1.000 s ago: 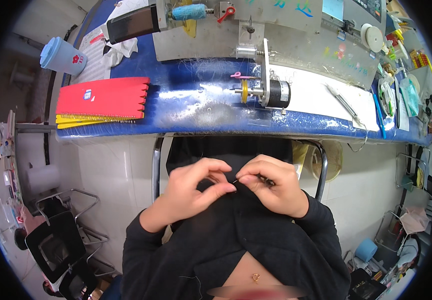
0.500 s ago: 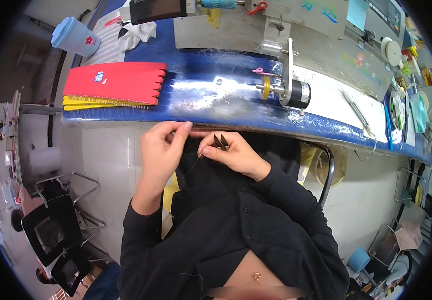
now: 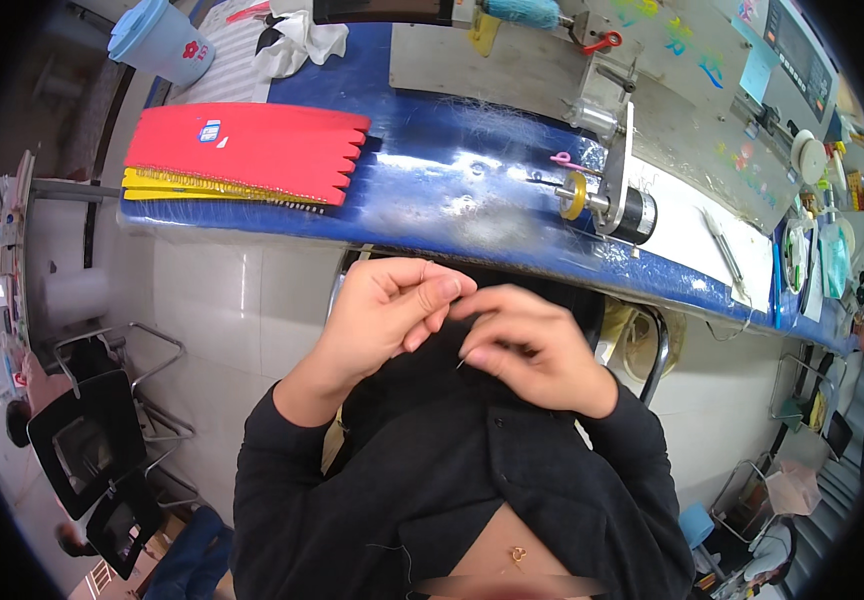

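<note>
In front of the bench edge, above my lap, both hands are close together. My left hand (image 3: 392, 310) is closed, thumb against forefinger in a pinch; what it holds is too small to make out. Just to its right, my right hand (image 3: 532, 345) has curled fingers, partly smeared by motion, their tips near the left thumb. A thin pale tip (image 3: 460, 365) shows below the right thumb, and the dark pointed tool seen earlier in that hand is hidden. Nearest on the bench lies a red board (image 3: 242, 145) with a notched right end, over yellow boards (image 3: 182, 188) edged with fine gold-coloured strands.
On the blue bench (image 3: 422, 215) stands a small motor (image 3: 637, 215) with a yellow disc (image 3: 573, 196). Pink-handled scissors (image 3: 564, 160) lie behind it. A white craft knife (image 3: 724, 250) rests on paper at right. A blue cup (image 3: 162, 45) and crumpled tissue (image 3: 302, 45) are far left.
My left hand has moved right and my right hand has moved right and slightly down. The dark points and thread at my right fingers no longer show. The view has shifted a little.
</note>
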The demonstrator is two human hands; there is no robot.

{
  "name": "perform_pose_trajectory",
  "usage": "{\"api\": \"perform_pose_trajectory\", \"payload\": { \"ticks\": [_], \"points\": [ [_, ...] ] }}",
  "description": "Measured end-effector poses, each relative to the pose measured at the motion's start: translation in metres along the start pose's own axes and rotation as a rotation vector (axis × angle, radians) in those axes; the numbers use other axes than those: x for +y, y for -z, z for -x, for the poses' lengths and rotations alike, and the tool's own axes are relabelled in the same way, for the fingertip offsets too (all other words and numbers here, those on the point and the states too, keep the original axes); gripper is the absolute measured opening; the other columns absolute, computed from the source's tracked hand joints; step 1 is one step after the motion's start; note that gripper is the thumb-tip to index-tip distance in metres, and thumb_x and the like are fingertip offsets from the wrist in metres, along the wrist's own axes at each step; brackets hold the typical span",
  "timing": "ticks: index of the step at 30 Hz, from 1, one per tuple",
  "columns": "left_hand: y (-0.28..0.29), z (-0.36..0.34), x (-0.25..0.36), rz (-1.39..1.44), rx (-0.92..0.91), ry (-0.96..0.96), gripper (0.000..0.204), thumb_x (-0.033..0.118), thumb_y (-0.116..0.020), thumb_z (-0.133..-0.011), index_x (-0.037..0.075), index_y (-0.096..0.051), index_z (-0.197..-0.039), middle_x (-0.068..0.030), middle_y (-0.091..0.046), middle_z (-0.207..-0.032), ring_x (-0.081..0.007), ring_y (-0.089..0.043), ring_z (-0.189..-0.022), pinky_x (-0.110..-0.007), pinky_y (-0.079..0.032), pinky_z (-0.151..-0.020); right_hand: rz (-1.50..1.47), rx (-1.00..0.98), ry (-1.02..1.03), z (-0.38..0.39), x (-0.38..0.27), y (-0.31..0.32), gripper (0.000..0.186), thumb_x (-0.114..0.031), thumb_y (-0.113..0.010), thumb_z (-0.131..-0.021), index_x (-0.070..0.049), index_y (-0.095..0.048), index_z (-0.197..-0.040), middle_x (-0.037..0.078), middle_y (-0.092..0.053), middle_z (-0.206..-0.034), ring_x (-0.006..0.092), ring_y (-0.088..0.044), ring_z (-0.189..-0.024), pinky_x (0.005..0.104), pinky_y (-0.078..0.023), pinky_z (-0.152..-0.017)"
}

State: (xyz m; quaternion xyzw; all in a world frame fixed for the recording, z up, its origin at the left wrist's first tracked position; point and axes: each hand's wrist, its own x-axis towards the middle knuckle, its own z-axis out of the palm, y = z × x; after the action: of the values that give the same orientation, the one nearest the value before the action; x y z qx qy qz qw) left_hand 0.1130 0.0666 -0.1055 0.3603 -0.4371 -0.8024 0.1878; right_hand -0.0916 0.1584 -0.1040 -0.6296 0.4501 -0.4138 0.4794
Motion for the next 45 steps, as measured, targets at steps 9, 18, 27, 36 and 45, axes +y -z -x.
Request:
{"api": "perform_pose_trajectory", "payload": {
  "ticks": [9,18,27,36,45],
  "points": [
    [0.002,0.031,0.037,0.087,-0.066,-0.005,0.032,0.018,-0.051,-0.107,-0.007,-0.065,-0.121,-0.0071,-0.064,-0.080,-0.0069,-0.055,-0.058,-0.019,-0.043,-0.053,0.187,0.231,0.105,-0.039,-0.042,0.006,0.010,0.006,-0.069,-0.088,0.002,-0.069,-0.096,0.018,-0.063,-0.121,0.0155,-0.066,-0.086,0.0247,-0.049,-0.066],
    [0.027,0.043,0.042,-0.036,-0.139,0.067,0.025,0.017,-0.053,-0.107,-0.001,-0.070,-0.113,-0.0005,-0.062,-0.076,-0.0034,-0.053,-0.056,-0.019,-0.039,-0.048,0.166,0.104,0.133,-0.076,-0.045,-0.014,0.021,0.017,-0.067,-0.079,0.003,-0.067,-0.094,0.014,-0.063,-0.115,0.0213,-0.067,-0.084,0.0308,-0.056,-0.072],
    [0.059,0.042,0.050,-0.046,-0.252,0.178,0.031,0.022,-0.057,-0.105,-0.003,-0.073,-0.098,0.0013,-0.057,-0.061,-0.0033,-0.045,-0.049,-0.021,-0.032,-0.045,0.123,-0.072,0.119,-0.107,-0.038,-0.026,0.041,0.022,-0.061,-0.067,0.002,-0.071,-0.101,0.013,-0.065,-0.114,0.0266,-0.068,-0.090,0.0326,-0.056,-0.076],
    [0.091,0.044,0.054,0.101,-0.454,0.193,0.029,0.024,-0.062,-0.103,-0.001,-0.073,-0.096,0.0019,-0.054,-0.059,-0.0044,-0.043,-0.051,-0.022,-0.031,-0.047,0.065,-0.240,0.388,-0.138,-0.027,-0.035,0.027,0.014,-0.072,-0.072,0.000,-0.074,-0.095,0.010,-0.071,-0.089,0.0289,-0.068,-0.079,0.0361,-0.056,-0.070],
    [0.090,0.075,0.060,-0.257,0.431,-0.390,0.033,0.004,-0.072,-0.091,-0.003,-0.064,-0.122,-0.0052,-0.065,-0.097,-0.0049,-0.052,-0.062,-0.019,-0.041,-0.057,0.127,-0.013,0.355,-0.149,-0.034,-0.045,0.027,0.015,-0.076,-0.070,-0.001,-0.073,-0.092,0.010,-0.072,-0.087,0.0265,-0.069,-0.079,0.0335,-0.056,-0.071]
  ]
}}
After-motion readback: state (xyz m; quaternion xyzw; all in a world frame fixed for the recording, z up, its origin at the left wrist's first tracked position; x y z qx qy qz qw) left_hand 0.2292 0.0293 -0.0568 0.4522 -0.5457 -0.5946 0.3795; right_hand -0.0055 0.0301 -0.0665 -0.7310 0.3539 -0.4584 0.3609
